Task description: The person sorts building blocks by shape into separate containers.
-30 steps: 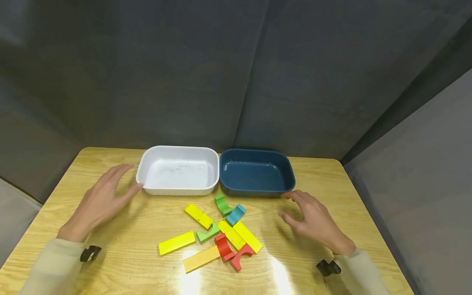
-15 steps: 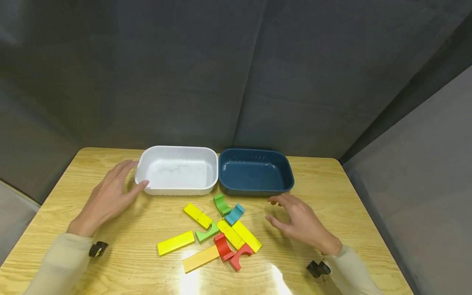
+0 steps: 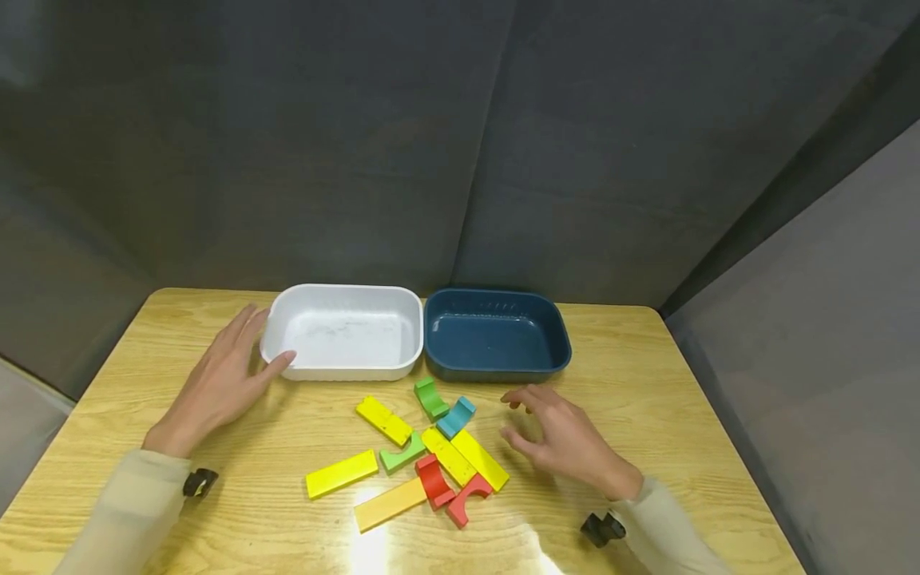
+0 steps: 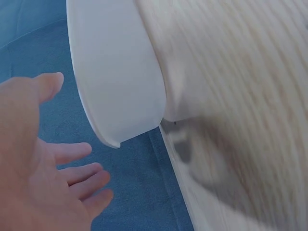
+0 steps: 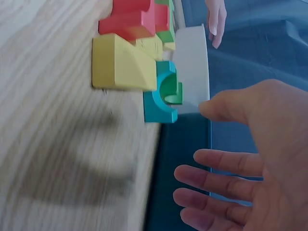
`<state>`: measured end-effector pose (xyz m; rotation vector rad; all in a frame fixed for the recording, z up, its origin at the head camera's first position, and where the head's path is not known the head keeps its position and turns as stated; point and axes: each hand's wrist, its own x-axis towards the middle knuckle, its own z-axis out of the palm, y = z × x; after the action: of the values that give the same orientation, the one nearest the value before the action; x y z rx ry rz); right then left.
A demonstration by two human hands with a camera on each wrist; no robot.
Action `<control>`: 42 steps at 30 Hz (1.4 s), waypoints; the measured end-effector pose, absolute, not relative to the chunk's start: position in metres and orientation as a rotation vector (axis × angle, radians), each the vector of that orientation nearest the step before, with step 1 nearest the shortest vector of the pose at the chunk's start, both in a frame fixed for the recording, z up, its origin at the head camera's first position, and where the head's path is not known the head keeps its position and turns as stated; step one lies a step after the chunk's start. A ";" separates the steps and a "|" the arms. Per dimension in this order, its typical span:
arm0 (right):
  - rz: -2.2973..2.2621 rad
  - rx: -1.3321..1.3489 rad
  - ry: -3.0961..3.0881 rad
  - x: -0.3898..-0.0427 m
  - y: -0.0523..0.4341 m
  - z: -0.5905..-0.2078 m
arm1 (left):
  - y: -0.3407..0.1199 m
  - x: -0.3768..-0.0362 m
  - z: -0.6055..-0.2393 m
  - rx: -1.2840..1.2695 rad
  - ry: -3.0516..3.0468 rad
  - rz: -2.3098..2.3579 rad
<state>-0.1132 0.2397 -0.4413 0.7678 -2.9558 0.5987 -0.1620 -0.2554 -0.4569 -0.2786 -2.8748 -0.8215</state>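
My left hand (image 3: 219,387) hovers by the left end of the white bin (image 3: 345,373), fingers spread; in the left wrist view a gap shows between its fingertips and the bin (image 4: 115,72). My right hand (image 3: 571,439) hangs over the table right of the blocks, fingers loosely bent, holding nothing. Nearest to it are the blue arch block (image 3: 457,417), which also shows in the right wrist view, and a yellow plank block (image 3: 481,461). Close by lie a green arch block (image 3: 431,399), another green arch block (image 3: 402,454), two red arch blocks (image 3: 434,482) and an orange plank block (image 3: 390,505).
A dark blue bin (image 3: 497,374) stands against the right side of the white one at the back of the wooden table (image 3: 625,351). More yellow plank blocks (image 3: 342,474) lie left of the pile. Dark grey panels (image 3: 323,144) rise behind the table.
My right hand has moved left toward the blocks. My left hand has shifted right, closer to the white bin. The blocks and bins lie as before.
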 end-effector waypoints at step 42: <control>0.723 0.945 -3.060 -0.103 0.205 -0.469 | -0.243 -0.165 -0.474 -0.342 -3.030 -0.798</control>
<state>-0.1034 0.2052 -0.4695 0.9454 -3.0600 0.7233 -0.1647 -0.2426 -0.4744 -0.3421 -3.0298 -0.7985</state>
